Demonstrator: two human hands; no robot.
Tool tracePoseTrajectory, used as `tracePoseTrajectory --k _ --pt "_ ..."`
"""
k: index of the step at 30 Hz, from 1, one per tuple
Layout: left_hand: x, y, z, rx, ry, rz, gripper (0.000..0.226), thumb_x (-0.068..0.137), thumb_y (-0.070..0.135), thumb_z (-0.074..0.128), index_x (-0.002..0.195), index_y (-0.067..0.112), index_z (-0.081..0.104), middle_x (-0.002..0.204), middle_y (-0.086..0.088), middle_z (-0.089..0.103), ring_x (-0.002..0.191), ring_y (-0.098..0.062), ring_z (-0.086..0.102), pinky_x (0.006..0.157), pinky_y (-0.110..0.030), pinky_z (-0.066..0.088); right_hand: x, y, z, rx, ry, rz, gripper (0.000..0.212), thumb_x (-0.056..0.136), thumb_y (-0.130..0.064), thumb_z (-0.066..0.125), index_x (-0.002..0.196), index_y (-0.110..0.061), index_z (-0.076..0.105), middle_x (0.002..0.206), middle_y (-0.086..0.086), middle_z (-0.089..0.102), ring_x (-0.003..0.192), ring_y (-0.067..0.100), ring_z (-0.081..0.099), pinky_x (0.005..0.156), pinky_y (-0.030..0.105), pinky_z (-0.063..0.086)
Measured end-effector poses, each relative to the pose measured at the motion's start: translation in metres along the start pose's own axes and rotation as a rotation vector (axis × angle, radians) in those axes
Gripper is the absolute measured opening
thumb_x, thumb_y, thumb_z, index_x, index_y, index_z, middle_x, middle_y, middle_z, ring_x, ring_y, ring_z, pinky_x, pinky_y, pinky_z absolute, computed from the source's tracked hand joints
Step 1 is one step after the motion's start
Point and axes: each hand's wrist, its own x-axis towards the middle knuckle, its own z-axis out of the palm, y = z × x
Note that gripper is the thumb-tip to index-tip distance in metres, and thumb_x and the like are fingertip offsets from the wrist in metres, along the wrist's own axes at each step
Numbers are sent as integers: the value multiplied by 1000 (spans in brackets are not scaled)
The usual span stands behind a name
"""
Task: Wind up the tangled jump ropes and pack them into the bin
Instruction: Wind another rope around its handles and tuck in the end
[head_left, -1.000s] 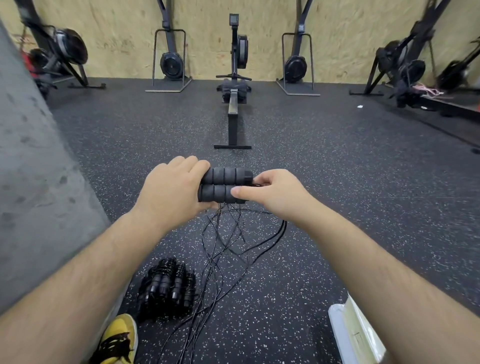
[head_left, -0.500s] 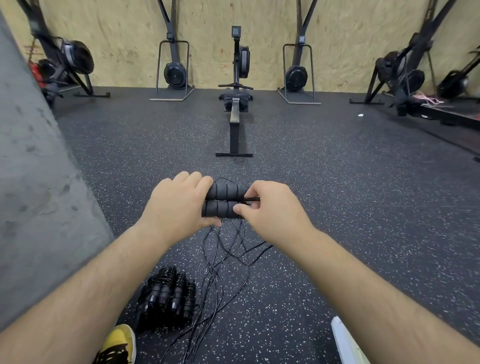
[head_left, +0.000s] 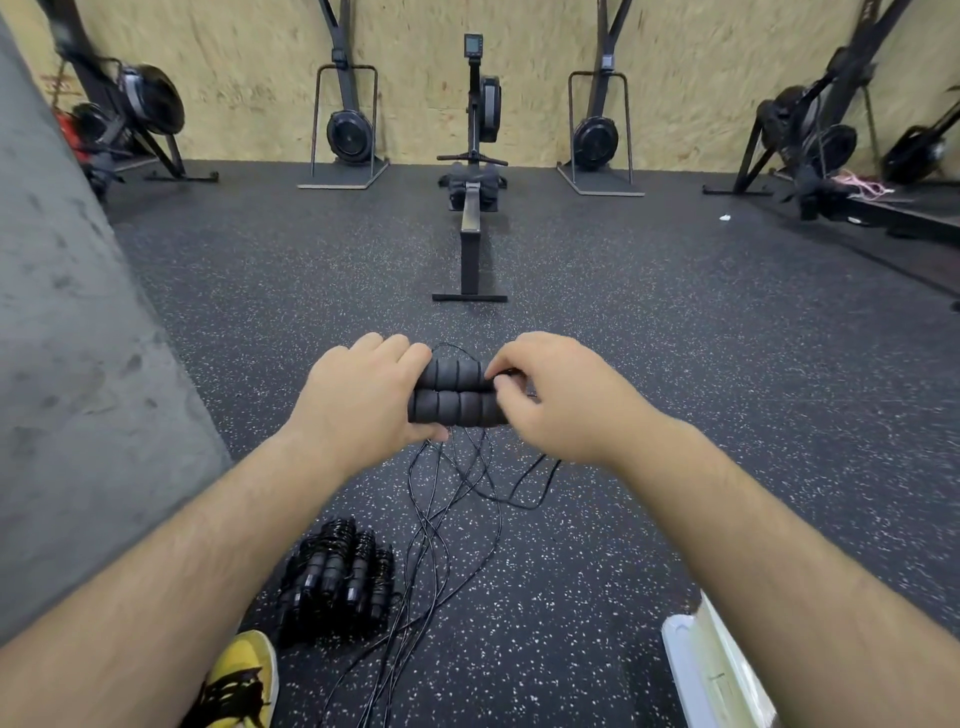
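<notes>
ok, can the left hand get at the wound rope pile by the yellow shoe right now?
Probably not yet: the left hand grips the two foam handles. The rope pile itself lies uncovered below that arm, so once freed it looks reachable.

Bare left hand (head_left: 363, 400) and right hand (head_left: 563, 402), lightly haired forearms (head_left: 182, 561), one yellow shoe (head_left: 244, 670) with black laces

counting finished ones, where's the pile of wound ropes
Head view, lower left: the pile of wound ropes lies on the floor just beyond the yellow shoe, with loose cords trailing along its right side.
</notes>
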Motion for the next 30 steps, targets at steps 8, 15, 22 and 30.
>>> tracePoseTrajectory --k 8,15,22,30 --pt "-5 2 -1 -97 -8 89 47 72 62 69 94 22 60 86 6 60 81 -26 61 58 -35 48 1 25 -15 303 -33 33 15 97 -15 61 105 -23 72 94 -20 65 82 -14 55 74 2 38" --pt "-12 12 -20 -385 8 39 46 70 60 52 104 29 56 95 14 61 93 -21 60 70 -38 53 -1 35 -3 710 -44 138 18 100 -22 58 98 -29 75 87 9 70 78 17 55 77 43 53" --pt "-3 15 -27 -219 100 -184 42 75 53 70 98 21 57 92 3 60 89 -27 58 64 -36 43 -1 -7 57 624 -178 261 33 106 -19 37 78 -23 55 72 -4 54 62 12 49 64 32 48" --pt "2 -6 -5 -31 35 -221 34 78 38 73 98 16 56 95 -4 62 90 -32 59 61 -37 40 -4 -24 45 542 -108 287 33 107 -33 34 94 -20 62 73 -7 57 67 10 53 64 31 40"
